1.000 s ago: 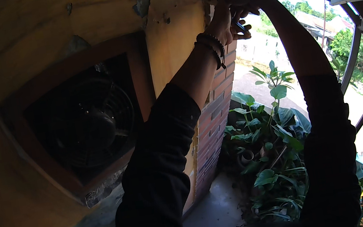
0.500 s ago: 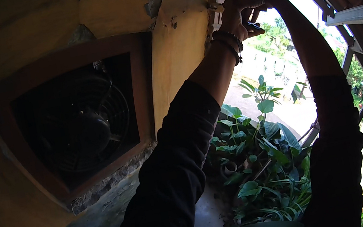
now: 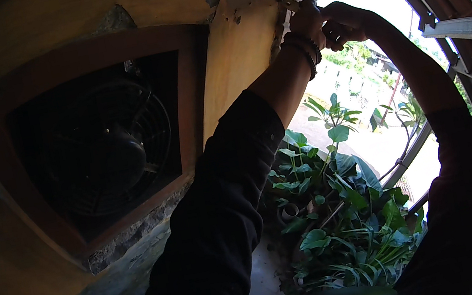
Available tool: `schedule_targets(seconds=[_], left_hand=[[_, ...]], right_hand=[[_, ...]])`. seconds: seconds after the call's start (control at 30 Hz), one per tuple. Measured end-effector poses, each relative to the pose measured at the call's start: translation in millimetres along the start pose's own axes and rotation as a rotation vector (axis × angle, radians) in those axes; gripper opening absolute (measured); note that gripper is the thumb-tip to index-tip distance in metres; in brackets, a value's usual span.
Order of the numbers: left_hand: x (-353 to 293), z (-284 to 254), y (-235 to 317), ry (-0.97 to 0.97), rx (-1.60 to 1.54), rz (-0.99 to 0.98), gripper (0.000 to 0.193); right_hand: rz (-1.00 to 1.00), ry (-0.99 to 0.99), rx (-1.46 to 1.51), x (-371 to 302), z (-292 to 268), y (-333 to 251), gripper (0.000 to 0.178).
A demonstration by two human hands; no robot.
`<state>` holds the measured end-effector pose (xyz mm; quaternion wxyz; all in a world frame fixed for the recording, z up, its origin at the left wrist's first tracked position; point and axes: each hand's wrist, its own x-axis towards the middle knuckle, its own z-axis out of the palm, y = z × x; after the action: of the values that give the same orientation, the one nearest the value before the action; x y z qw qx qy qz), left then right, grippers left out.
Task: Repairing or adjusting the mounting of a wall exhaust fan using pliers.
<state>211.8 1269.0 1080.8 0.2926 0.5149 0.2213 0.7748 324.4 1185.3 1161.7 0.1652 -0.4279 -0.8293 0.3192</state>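
Observation:
Both my arms reach up to the wall's outer edge in dark sleeves. My left hand (image 3: pixel 307 20), below it a dark beaded bracelet (image 3: pixel 306 50) on the wrist, is closed against a small wooden piece (image 3: pixel 288 2) at that edge. What its fingers grip is hidden by the hand itself. Just to its right, my right hand (image 3: pixel 345 22) bends over with curled fingers, close to or touching the left. Whatever lies between those fingers is too dark to make out.
On the left, a brown-framed opening (image 3: pixel 193 101) in the yellow, peeling wall (image 3: pixel 160 3) holds a dark round fan (image 3: pixel 117 156). Leafy plants (image 3: pixel 348 210) grow below my arms. A roof with metal beams (image 3: pixel 467 27) hangs at the right, beside a bright outdoor area.
The view has shifted a little, so wall and hands sit differently. My right hand has turned and lowered beside the left; the dark, shiny-edged object seen under the hands is now out of sight.

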Motion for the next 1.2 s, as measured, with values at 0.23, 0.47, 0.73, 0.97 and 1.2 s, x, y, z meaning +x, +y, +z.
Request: schedule_targets(seconds=[0.23,0.47,0.73,0.97,1.2], left_hand=[[-23,-12,17,-0.188,-0.046,-0.273,0.038],[-50,-25,10,-0.232,-0.257,-0.379,0.041],[-42,-18,31,-0.37,0.023,-0.449,0.04],[37,-113,-29,-0.09,0.387,0.251,0.019],[-77,-69,-55,-0.283,0.637,-0.135,0.054]], right_hand=[[-0.14,0.139,0.007,8,26,42,0.018],[-0.33,0.273,0.267,29,66,85,0.019],[-0.049,0.132,-0.072,-1,11,36,0.023],[-0.514,0.038,0.37,42,107,18,0.026],[-0.251,0.387,0.471,26,131,137,0.021]])
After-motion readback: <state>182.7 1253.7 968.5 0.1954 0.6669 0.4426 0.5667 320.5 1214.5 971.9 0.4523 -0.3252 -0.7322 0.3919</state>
